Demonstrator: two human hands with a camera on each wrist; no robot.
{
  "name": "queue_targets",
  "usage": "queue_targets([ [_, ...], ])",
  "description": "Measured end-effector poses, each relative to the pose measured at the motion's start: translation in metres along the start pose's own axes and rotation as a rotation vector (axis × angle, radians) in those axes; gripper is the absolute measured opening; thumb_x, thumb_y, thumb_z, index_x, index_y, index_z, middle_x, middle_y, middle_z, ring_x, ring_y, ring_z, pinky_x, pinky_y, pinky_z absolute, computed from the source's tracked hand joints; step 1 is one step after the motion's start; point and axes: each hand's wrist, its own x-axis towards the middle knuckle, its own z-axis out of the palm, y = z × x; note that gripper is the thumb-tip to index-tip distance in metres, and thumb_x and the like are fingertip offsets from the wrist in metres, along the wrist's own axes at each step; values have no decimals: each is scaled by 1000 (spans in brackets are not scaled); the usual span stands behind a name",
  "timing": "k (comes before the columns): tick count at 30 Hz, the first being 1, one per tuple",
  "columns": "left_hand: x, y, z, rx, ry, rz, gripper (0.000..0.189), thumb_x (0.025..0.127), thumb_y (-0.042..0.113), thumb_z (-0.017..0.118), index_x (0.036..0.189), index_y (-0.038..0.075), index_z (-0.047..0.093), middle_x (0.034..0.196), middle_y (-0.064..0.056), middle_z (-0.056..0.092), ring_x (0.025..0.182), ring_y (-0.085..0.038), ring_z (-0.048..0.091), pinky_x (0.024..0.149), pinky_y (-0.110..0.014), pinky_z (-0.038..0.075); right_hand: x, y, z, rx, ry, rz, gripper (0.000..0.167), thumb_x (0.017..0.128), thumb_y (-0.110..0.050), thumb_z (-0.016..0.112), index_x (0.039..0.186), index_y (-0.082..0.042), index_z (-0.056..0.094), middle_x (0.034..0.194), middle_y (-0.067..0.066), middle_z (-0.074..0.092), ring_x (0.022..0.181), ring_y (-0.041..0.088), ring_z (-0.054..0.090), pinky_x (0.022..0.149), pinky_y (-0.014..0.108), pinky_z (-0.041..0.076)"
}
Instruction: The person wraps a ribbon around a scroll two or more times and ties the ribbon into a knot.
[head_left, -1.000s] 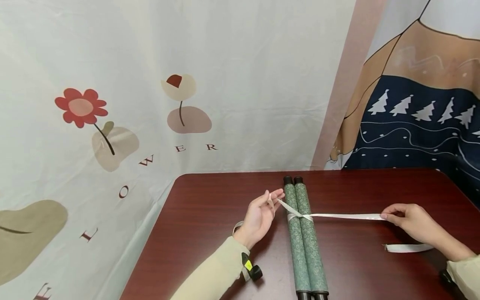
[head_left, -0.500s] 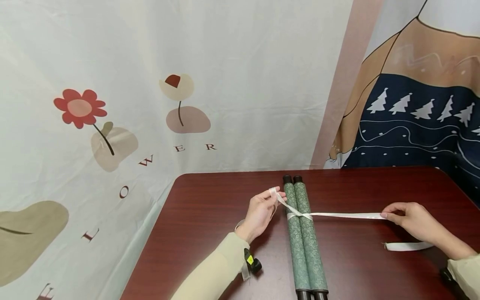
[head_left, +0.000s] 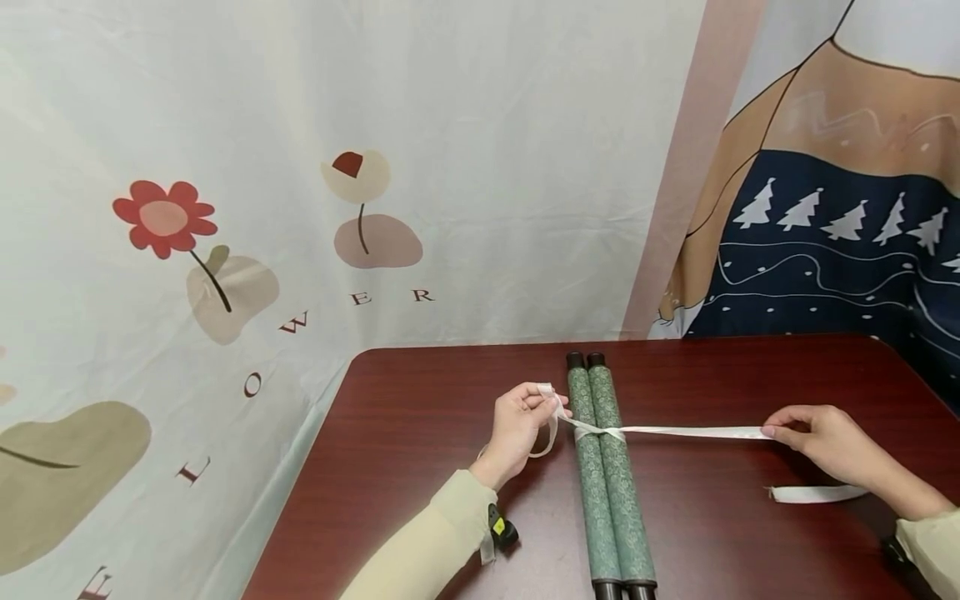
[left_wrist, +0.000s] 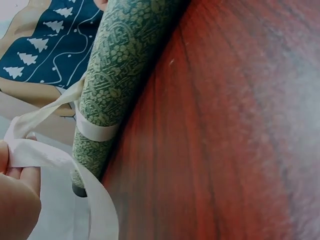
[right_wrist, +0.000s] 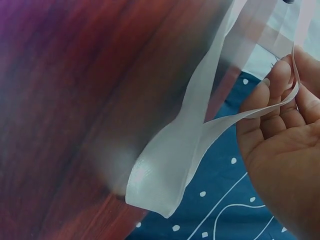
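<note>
Two green patterned scrolls (head_left: 613,504) with black ends lie side by side on the table. A white ribbon (head_left: 690,432) is wrapped round both near their far ends and crosses over itself on top. To their left, my left hand (head_left: 513,429) pinches one length between thumb and fingers, and a loop of it hangs below. In the left wrist view, the ribbon (left_wrist: 97,131) lies round one scroll (left_wrist: 122,65). My right hand (head_left: 832,442) pinches the other length, stretched straight to the right. Its loose tail (right_wrist: 165,170) droops beneath the hand in the right wrist view.
The dark red wooden table (head_left: 720,517) has its far edge just beyond the scrolls. A printed white curtain (head_left: 510,167) hangs behind it, with a dark blue tree-patterned part (head_left: 825,258) at right. A small black device (head_left: 504,529) is strapped at the left wrist.
My left hand has turned from palm showing to a pinch on the ribbon. The ribbon's left part has come lower, and a loop now hangs under that hand. The right hand holds still.
</note>
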Motion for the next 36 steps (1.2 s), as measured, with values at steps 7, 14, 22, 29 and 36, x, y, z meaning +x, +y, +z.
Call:
queue_targets([
  [7,0,-4,3,9,42,-15,24,98,-8,64,120,-18,63,103,-33,73,72,-14,75,71,-24,59,0,0,0,-8,-7,2,8,97,-15,76,99,-7,79,90,3,70,68,7,39,57,29,30],
  [14,-2,-4,4,13,50,9,30,102,-7,57,131,-18,62,107,-35,71,74,-13,73,77,-27,60,-1,3,-2,-40,7,-6,6,96,-15,77,98,-9,79,93,4,73,71,6,45,62,26,35],
  [22,-2,-4,9,-37,159,-26,14,94,-11,69,107,-13,64,97,-33,72,65,-17,73,67,-26,60,-3,5,-3,-32,41,-13,5,95,-14,78,97,-9,78,91,2,73,70,4,45,61,25,36],
  [29,-2,-2,13,-70,177,-64,33,95,-11,67,127,-18,62,85,-5,73,74,-15,73,69,-22,55,-6,4,-3,-39,42,-8,6,95,-15,77,98,-10,78,90,1,72,68,5,44,60,26,34],
  [36,-4,-1,16,-116,165,-66,22,96,-12,64,116,-20,67,84,-7,71,72,-12,69,69,-22,54,-13,7,-7,-54,55,16,12,94,-13,78,102,-5,77,89,3,69,65,1,45,55,26,39],
])
